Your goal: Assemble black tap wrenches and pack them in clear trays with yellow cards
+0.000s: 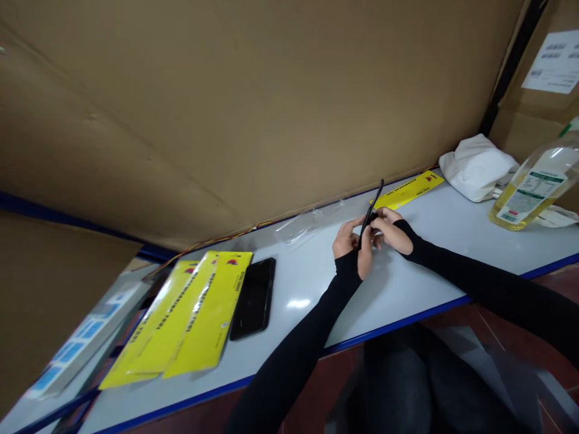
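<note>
Above the white table, a thin black tool (373, 202) points up and slightly right between my two hands. My left hand (353, 241) is closed around its lower part. From the right, my right hand (389, 229) meets it with bent fingers pressed against the same dark object; its fingertips partly hide what they touch. Just behind my hands lies a yellow card (407, 190) printed with black lettering. Clear plastic packaging (310, 224) rests to the left of my hands, near the cardboard wall.
Yellow printed cards (210, 307) overlap at the left, beside a black phone (254, 298). A white-and-blue box (85, 337) lies farther left. At the right are a white cloth (477, 166) and a bottle of yellow liquid (529, 193). The table (452, 241) has a blue edge.
</note>
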A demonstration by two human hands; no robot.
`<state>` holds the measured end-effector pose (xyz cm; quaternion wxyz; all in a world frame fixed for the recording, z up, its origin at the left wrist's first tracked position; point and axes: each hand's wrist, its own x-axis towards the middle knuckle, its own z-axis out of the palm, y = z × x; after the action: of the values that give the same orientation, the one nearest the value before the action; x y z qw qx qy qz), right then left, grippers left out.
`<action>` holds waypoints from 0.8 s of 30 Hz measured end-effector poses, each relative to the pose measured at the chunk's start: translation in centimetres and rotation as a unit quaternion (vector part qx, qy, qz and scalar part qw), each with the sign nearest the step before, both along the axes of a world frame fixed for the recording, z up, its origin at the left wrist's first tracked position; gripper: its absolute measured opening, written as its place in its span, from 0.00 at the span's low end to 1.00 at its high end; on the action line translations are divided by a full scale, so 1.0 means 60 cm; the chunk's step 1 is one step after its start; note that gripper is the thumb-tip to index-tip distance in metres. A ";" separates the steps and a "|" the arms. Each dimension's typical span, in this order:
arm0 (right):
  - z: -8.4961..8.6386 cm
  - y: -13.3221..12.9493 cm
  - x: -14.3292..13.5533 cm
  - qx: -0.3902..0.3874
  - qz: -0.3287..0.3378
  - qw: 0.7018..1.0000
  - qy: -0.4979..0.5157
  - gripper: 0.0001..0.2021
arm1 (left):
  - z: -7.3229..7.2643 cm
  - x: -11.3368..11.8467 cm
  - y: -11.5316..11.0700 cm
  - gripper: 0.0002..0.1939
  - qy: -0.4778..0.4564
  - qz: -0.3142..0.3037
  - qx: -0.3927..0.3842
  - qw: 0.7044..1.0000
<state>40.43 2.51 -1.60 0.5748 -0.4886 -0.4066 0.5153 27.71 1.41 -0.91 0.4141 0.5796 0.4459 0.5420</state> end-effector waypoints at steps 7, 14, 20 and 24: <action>-0.010 -0.010 0.005 0.113 -0.054 0.953 -0.275 0.19 | -0.001 0.004 0.022 0.23 -0.132 -0.013 -0.127 0.983; -0.020 0.016 0.032 0.204 -0.021 0.890 -0.407 0.11 | 0.009 -0.005 0.028 0.20 -0.182 -0.055 -0.261 0.946; -0.010 0.021 0.058 0.217 0.032 0.884 -0.414 0.15 | 0.014 -0.009 0.031 0.19 -0.162 -0.074 -0.257 0.950; -0.004 0.017 0.064 0.238 -0.023 0.871 -0.430 0.09 | 0.025 -0.006 0.027 0.16 -0.143 -0.049 -0.228 0.962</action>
<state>44.26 3.55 -1.83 0.4535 -0.5194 -0.7127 0.1285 27.36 3.02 0.59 0.6203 0.4078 0.4651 0.4824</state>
